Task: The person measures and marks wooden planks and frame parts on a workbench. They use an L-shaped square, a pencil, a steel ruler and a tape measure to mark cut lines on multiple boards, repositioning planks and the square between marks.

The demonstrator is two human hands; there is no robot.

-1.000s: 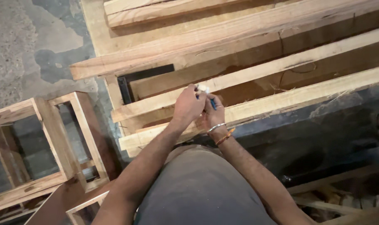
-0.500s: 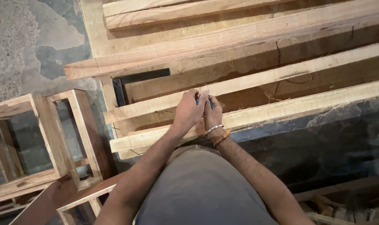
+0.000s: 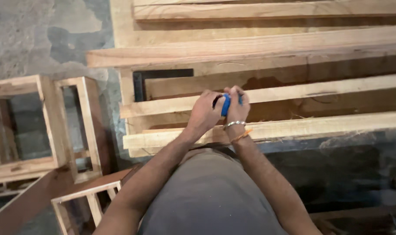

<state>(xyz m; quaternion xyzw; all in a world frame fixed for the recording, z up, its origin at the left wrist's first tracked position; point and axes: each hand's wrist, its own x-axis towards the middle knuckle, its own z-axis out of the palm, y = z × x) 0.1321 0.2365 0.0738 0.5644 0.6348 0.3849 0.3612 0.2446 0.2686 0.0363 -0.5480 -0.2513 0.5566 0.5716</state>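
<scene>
Both hands are meeting over the planks, gripping a small blue thing between them. The left hand is curling its fingers around one side; the right hand is pinching the other. Wooden frames are standing well apart on the floor.

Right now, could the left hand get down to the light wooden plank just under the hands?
Probably yes. The left hand hovers right above the wooden plank and nothing lies between them. Both it and the right hand are closed on a small blue object, so it would have to let go first.
</scene>
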